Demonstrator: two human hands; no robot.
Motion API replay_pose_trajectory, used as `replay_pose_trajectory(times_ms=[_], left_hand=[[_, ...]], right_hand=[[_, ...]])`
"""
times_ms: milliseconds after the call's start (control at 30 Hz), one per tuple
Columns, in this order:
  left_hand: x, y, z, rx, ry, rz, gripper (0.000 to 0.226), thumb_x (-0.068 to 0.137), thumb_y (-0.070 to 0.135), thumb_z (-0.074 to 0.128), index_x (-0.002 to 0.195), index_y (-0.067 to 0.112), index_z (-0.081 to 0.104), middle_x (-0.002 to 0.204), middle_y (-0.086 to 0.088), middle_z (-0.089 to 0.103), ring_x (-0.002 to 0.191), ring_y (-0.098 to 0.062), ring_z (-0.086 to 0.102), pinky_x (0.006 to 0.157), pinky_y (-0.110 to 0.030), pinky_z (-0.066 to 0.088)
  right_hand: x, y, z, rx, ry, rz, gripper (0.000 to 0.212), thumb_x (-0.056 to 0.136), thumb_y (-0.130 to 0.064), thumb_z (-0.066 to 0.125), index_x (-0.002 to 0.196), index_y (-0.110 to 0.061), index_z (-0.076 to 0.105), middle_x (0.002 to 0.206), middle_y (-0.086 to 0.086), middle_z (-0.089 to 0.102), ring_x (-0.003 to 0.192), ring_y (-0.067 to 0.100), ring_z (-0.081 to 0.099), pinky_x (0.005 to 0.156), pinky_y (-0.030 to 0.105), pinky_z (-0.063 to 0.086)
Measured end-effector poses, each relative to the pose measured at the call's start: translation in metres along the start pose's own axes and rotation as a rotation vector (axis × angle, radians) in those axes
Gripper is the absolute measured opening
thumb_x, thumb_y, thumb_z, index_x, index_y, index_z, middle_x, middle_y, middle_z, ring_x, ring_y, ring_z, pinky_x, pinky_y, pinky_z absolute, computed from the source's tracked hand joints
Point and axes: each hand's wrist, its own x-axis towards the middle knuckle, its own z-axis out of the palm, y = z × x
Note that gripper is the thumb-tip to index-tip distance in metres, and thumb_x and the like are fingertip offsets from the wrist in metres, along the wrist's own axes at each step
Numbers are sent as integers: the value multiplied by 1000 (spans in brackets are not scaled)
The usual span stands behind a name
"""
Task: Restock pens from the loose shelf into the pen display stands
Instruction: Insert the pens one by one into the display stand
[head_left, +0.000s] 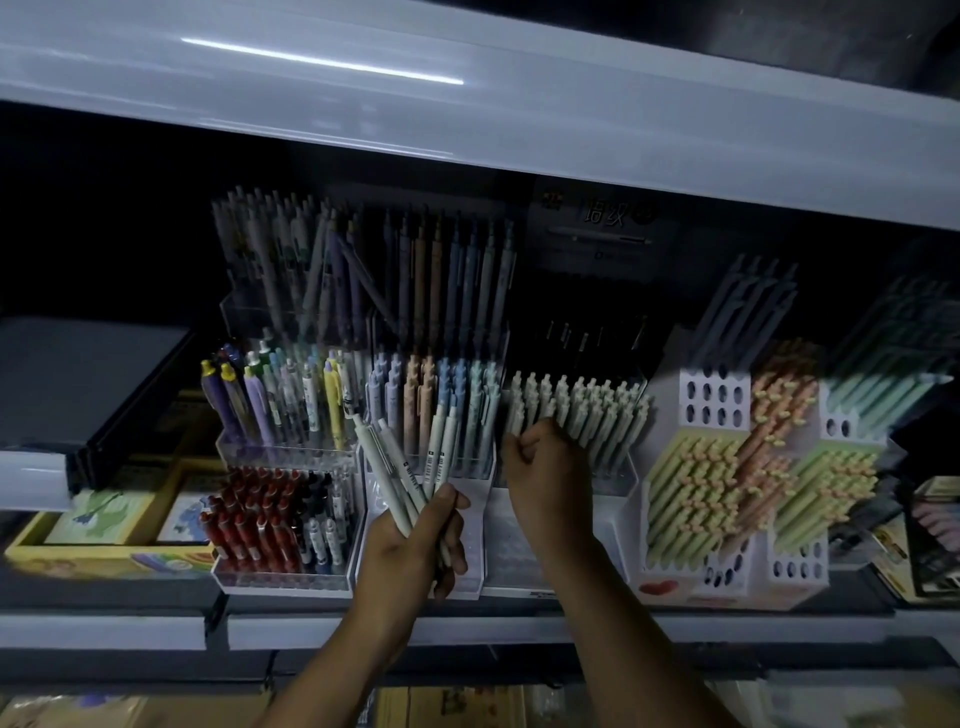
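The left hand (415, 535) is closed around a bundle of pens (410, 457). Its fingers and thumb wrap the lower barrels, so the pale bodies fan upward in front of the middle stands. The right hand (545, 467) is up against the display stand (511, 545), at the foot of a packed row of cream pens (587, 410). Its fingers are curled tight, but the dim light and the knuckles facing the camera hide whether they pinch a pen or only press among the barrels, so I cannot tell. All the stands sit side by side on the shelf (467, 631), and the lower front tier of this stand looks unfilled. The pens should be light and stiff, with smooth plastic barrels that probably slide easily against one another. A splayed handful like this one could lose a pen if the grip relaxes. The best hold is likely a thumb-and-forefinger pinch on one pen at mid-barrel or just under the clip, drawing it out along its length. It can then go tip first into an open slot. The neighbouring pens stand close together, so a sideways knock would probably tilt several of them.
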Motion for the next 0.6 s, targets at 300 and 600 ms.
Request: replay_pose_trajectory(times_ms=[300,600], left_hand=[[3,1,6,11,-51,-18,42,98,34,55,100,-3,74,65,-21,56,51,-28,50,58,-41,46],[3,1,10,109,-167,-72,51,100,36,51,82,-7,73,59,-24,59,43,-25,47,48,-33,41]], right_hand=[[-24,-30,-39,616,-376,158,12,97,-27,67,92,-16,70,55,-3,58,47,11,51,49,27,41],[-18,-28,-50,568,-539,179,8,93,-16,70,89,-9,73,68,-6,68,53,-2,58,50,12,40]])
